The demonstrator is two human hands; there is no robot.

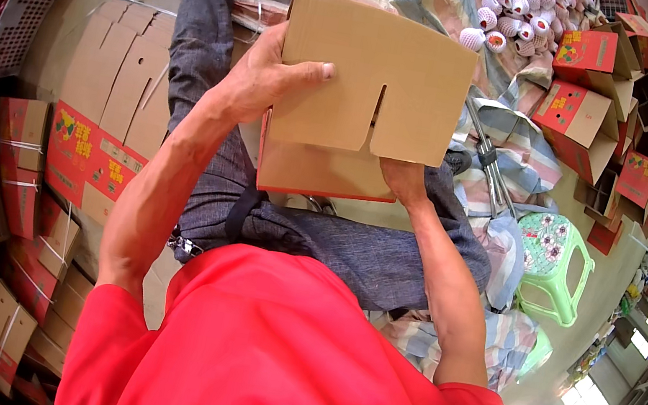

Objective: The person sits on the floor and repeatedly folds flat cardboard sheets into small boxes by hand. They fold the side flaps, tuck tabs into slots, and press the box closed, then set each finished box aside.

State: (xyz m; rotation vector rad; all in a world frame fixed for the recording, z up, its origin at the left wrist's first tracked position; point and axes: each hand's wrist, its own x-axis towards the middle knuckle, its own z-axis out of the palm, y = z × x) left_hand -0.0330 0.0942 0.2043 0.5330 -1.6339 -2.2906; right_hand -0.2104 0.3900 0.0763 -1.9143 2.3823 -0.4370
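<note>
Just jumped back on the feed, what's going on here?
A person in a red shirt is handling a cardboard carton. The left hand grips its left edge, thumb on the slit panel; the right hand is at the lower edge, fingers hidden. Flattened cartons lie to the left, opened boxes are heaped to the right.

Bold yellow characters point(82, 139) run down the red band of the flat cardboard sheets point(83, 173) on the person's left, with a second, smaller yellow group point(113, 172) lower on the same print. Yellow lettering also stands on the red faces of the upper box point(587, 49), the box below it point(560, 106) and another box point(638, 178) farther right, where the finer print is too small to read.
</note>
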